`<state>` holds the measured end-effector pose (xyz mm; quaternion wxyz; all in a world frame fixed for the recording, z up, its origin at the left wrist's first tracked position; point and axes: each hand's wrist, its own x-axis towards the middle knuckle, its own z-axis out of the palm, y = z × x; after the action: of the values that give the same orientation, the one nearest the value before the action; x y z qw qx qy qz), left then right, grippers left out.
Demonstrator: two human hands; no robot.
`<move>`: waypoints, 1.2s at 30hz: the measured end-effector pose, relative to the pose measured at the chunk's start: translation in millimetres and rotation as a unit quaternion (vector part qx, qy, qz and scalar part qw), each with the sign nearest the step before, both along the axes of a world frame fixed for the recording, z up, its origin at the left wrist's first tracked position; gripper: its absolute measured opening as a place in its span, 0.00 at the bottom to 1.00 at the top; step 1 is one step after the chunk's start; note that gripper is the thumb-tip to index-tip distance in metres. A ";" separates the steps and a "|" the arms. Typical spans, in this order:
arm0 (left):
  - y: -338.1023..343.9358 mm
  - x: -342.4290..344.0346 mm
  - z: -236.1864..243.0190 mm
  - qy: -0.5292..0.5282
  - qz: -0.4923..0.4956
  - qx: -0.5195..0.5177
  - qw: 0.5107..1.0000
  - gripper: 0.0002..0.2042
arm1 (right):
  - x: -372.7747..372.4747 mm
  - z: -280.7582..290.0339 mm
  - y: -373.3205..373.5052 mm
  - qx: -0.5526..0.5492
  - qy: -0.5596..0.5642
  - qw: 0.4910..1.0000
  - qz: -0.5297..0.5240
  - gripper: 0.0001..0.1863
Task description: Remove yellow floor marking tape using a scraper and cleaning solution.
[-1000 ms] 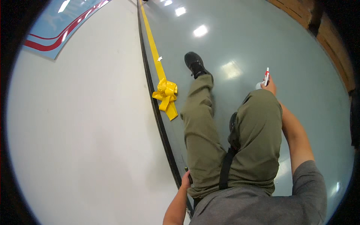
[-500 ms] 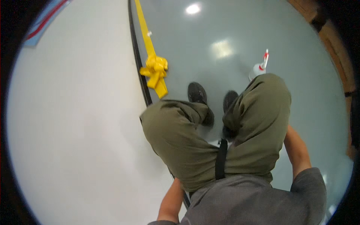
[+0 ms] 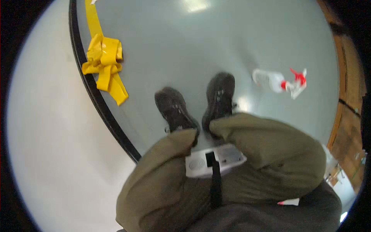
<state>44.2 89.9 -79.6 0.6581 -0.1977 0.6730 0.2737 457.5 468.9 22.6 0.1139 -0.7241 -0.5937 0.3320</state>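
Person crouched low on the grey floor [image 3: 181, 42], knees spread wide. Left hand: out of sight, can't tell if spread, pressed together or pinching anything. Right hand: same, hidden, state can't be told.

Spray bottle [image 3: 273, 81]: on the floor ahead and to the person's right, beyond the right knee, well apart from the shoes. Clear-white body, red-and-white trigger head pointing toward the right. Blurry; can't tell whether upright or on its side.

Yellow ribbon [image 3: 110, 50]: over on the left, loops heaped in a loose bundle, one tail angled toward the left shoe, a flat length running away along the floor. Bundle partly overlaps a black edge strip [image 3: 96, 92], which curves between the floor and a big white surface [image 3: 58, 116].

Black shoes [image 3: 220, 91] side by side, toes forward, right one slightly ahead. Olive trousers [image 3: 162, 181], dark grey shirt [image 3: 251, 216]. Pale box [image 3: 197, 164] with a ring pattern at its left end sits between the thighs, black strap [image 3: 215, 189] running from it to the waist. White-and-pink scrap [image 3: 291, 202] shows by the right hip, too little visible to identify. Brown wooden boards [image 3: 344, 127] along the far right.
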 end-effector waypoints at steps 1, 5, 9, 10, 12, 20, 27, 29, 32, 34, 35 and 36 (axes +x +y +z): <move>23.9 -3.6 -7.9 0.003 0.005 0.010 1.000 0.24 | -21.5 -5.3 4.5 0.006 0.000 1.000 0.012 0.34; 47.6 19.4 23.0 -0.005 -0.007 0.019 1.000 0.24 | -127.9 -0.4 -10.3 -0.003 -0.021 0.999 0.026 0.34; 97.2 -18.9 22.9 0.067 -0.030 0.093 0.993 0.24 | -207.1 8.3 -61.3 0.057 0.033 0.997 0.030 0.33; 99.0 -19.1 27.4 0.088 -0.034 0.103 0.990 0.24 | -207.9 13.1 -68.1 0.065 0.049 0.996 0.033 0.33; 81.2 -17.4 39.4 0.117 -0.053 0.109 0.986 0.24 | -218.2 30.9 -82.1 0.065 0.071 0.995 0.028 0.33; 70.7 -98.3 98.2 0.260 -0.157 0.146 0.942 0.25 | -235.9 80.6 -78.9 0.088 0.186 0.979 -0.017 0.32; 19.6 -128.7 80.4 0.252 -0.210 0.072 0.942 0.25 | -206.8 87.4 -15.8 -0.012 0.167 0.986 -0.014 0.31; 37.0 -138.3 66.4 0.220 -0.229 0.061 0.946 0.25 | -202.5 93.2 2.4 -0.038 0.134 0.990 -0.020 0.31; 67.5 -178.1 52.3 0.208 -0.246 0.033 0.946 0.25 | -222.7 87.8 34.5 -0.079 0.119 0.990 -0.014 0.31; 103.2 -217.2 45.3 0.216 -0.248 0.026 0.944 0.25 | -249.0 87.8 66.1 -0.091 0.123 0.988 0.000 0.31; 127.1 -239.8 41.5 0.227 -0.247 0.029 0.942 0.25 | -264.7 88.6 84.7 -0.088 0.129 0.988 0.009 0.30; 153.9 -261.4 35.9 0.243 -0.242 0.038 0.939 0.25 | -279.6 88.2 104.6 -0.078 0.139 0.987 0.022 0.30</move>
<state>-217.2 243.8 -43.7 0.5277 0.0689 0.8292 0.1711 177.9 573.5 110.8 0.1314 -0.6647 -0.5600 0.4768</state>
